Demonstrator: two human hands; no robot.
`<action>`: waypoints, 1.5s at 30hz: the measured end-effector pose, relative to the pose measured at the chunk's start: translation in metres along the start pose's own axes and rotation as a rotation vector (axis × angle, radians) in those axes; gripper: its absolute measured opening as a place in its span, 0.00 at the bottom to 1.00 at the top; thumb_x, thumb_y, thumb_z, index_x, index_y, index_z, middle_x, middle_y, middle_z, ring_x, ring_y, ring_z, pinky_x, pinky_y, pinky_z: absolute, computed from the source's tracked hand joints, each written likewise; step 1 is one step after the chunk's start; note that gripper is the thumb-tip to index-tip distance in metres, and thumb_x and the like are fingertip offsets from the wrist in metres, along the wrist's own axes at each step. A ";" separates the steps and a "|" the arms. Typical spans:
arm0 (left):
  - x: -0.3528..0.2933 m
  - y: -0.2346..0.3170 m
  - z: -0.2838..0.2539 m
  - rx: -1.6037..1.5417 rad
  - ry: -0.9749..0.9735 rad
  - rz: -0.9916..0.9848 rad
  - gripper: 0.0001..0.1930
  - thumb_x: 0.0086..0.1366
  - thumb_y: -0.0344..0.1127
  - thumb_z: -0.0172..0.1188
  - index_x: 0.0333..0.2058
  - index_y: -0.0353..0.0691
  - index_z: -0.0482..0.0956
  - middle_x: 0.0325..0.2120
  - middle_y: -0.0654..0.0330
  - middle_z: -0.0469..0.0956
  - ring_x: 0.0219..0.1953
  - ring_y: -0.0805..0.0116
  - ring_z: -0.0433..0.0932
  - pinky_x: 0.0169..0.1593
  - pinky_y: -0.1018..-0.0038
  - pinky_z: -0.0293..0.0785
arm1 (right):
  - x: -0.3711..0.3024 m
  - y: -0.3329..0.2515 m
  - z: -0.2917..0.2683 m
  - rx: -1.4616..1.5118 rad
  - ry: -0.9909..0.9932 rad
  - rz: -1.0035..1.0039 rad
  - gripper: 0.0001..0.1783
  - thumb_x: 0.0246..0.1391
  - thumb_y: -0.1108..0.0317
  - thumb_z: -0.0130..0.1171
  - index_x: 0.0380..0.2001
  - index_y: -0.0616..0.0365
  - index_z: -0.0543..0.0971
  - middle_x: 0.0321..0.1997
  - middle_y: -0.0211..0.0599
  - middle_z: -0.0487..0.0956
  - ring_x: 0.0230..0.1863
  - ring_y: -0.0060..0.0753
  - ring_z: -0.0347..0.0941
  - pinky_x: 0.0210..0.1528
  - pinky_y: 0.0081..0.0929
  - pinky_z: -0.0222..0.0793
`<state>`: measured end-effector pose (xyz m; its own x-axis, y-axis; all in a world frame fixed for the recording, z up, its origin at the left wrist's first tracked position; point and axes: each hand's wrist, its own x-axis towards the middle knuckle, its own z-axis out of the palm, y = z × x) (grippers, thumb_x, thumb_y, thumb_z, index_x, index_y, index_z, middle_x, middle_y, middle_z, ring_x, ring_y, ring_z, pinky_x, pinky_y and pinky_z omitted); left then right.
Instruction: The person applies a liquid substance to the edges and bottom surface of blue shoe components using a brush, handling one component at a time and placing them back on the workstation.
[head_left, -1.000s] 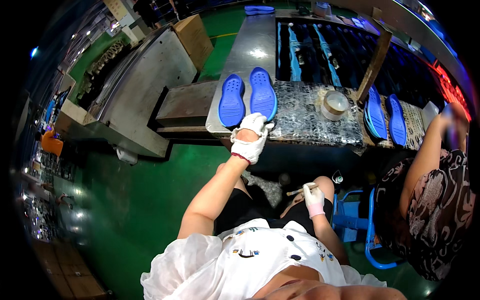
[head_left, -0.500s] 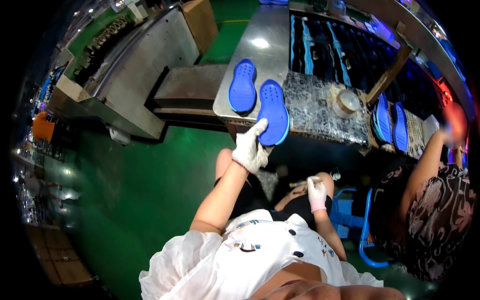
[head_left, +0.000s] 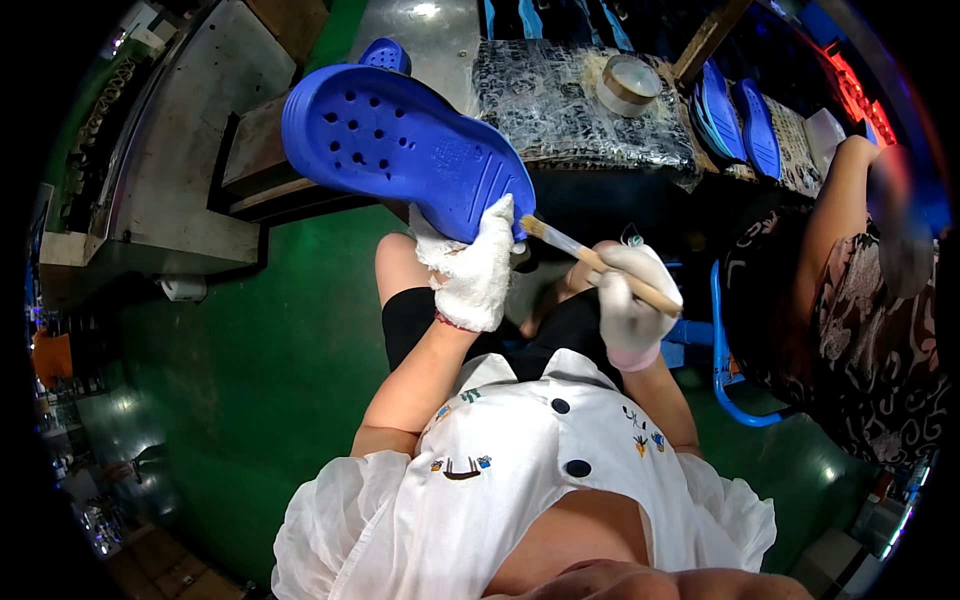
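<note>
While two gloved hands work above the person's lap, one blue shoe sole (head_left: 405, 145) is held up in front of the metal table (head_left: 435, 40), its perforated toe end to the upper left and its narrower heel to the lower right. The left hand (head_left: 470, 280) grips that heel, thumb laid over the upper face and the other fingers mostly hidden beneath. The right hand (head_left: 637, 300) has its fingers closed around one wooden-handled brush (head_left: 572, 247), whose bristles sit at the heel's edge; whether they touch it cannot be told. Beyond the toe end, one second sole (head_left: 386, 54) lies on the metal table, partly covered from view. One round tub (head_left: 629, 85) stands on the plastic-wrapped worktop (head_left: 555, 125), with one wooden post (head_left: 712, 40) beside it. Farther right lie at least two more blue soles (head_left: 762, 130), the left ones apparently stacked, so their exact number is unclear. Near them, one co-worker's bare arm (head_left: 842, 195) reaches up, with one blue tubular frame (head_left: 720, 345) below.
</note>
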<state>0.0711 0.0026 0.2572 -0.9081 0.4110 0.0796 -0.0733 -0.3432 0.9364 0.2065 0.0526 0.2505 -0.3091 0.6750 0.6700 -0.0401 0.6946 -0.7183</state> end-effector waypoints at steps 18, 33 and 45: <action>-0.006 -0.023 -0.012 0.054 -0.009 0.151 0.28 0.49 0.27 0.67 0.47 0.28 0.63 0.39 0.54 0.73 0.37 0.69 0.75 0.40 0.74 0.74 | 0.013 -0.023 -0.001 -0.192 -0.085 -0.201 0.07 0.33 0.81 0.55 0.22 0.63 0.76 0.15 0.38 0.70 0.15 0.32 0.64 0.18 0.22 0.58; -0.010 -0.018 -0.005 0.078 0.012 0.168 0.27 0.49 0.28 0.69 0.46 0.30 0.66 0.39 0.55 0.73 0.39 0.68 0.74 0.43 0.74 0.73 | 0.016 -0.017 -0.007 -0.182 -0.077 -0.178 0.08 0.34 0.83 0.55 0.24 0.64 0.77 0.16 0.38 0.71 0.14 0.33 0.65 0.18 0.23 0.60; -0.001 -0.020 -0.008 0.152 -0.047 0.151 0.26 0.50 0.26 0.67 0.47 0.30 0.64 0.38 0.55 0.73 0.37 0.69 0.75 0.43 0.74 0.73 | 0.017 -0.005 -0.005 -0.268 -0.041 -0.200 0.11 0.31 0.82 0.59 0.23 0.57 0.76 0.20 0.29 0.76 0.14 0.30 0.66 0.17 0.22 0.62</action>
<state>0.0700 0.0026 0.2354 -0.8835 0.4049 0.2354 0.1284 -0.2739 0.9531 0.2066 0.0617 0.2661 -0.3590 0.5114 0.7807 0.1456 0.8570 -0.4944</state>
